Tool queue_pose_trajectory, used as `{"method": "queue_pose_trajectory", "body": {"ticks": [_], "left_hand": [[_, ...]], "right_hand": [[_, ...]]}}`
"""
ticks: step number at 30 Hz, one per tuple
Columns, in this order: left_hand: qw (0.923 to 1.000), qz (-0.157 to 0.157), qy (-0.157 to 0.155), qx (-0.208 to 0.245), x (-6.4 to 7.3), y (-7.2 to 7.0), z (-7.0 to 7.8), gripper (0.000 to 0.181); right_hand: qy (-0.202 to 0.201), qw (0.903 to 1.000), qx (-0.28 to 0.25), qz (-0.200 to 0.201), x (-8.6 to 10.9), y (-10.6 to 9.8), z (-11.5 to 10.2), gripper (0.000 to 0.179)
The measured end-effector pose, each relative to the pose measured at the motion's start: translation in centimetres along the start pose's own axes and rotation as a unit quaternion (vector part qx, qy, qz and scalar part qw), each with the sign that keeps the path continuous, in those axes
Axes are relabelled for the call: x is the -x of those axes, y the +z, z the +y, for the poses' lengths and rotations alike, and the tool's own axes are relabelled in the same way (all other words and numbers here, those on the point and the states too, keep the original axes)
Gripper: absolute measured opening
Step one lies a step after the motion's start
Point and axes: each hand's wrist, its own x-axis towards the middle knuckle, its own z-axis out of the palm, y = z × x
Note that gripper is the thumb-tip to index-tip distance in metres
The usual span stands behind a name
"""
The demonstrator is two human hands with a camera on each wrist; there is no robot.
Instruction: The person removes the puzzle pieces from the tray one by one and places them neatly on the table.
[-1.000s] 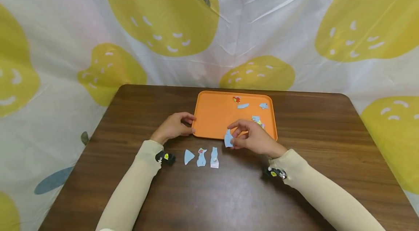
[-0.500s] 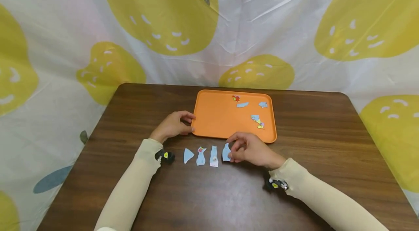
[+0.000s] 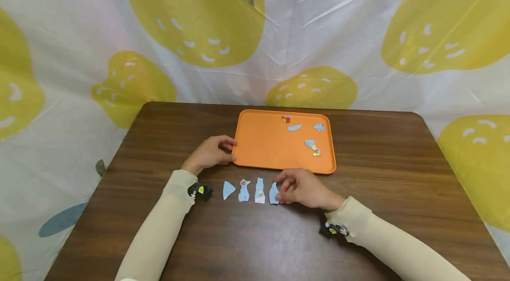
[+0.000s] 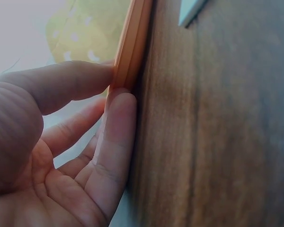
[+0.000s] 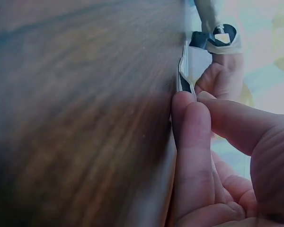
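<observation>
My left hand (image 3: 212, 152) holds the left edge of the orange tray (image 3: 263, 157); in the left wrist view, thumb and fingertips meet at its rim (image 4: 130, 47). My right hand (image 3: 304, 189) pinches a thin, light blue, irregular piece (image 3: 273, 193) at its right edge, close over the table. Its dark edge or underside (image 5: 185, 85) shows between thumb and finger in the right wrist view. Left of it lie three more blue pieces in a row: one triangular (image 3: 228, 190), one with a red print (image 3: 244, 192), and one with a pale pink lower end (image 3: 259, 192).
On the tray are a small red piece (image 3: 286, 120), a blue strip (image 3: 294, 128), a small blue piece (image 3: 319, 127) and a blue-and-yellow piece (image 3: 310, 144). A curtain with yellow fruit prints (image 3: 199, 11) hangs behind the brown wooden table (image 3: 382, 152).
The right hand has carried its blue piece from the tray's front edge toward the body and down, to the right end of the row. The left hand has stayed on the tray.
</observation>
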Motion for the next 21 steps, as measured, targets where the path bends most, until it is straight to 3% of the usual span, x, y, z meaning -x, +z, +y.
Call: {"method": "queue_pose_trajectory", "body": {"ticks": [7,21], "left_hand": [[1.0,-0.001,0.002,0.003,-0.09,-0.07,-0.23,0.049],[0.9999,-0.003,0.004,0.01,-0.14,-0.01,-0.36,0.049]], "right_hand": [[-0.001,0.9992,0.039,0.009,0.07,-0.1,-0.17,0.044],[0.002,0.9999,-0.01,0.014,0.71,-0.94,-0.55,0.033]]}}
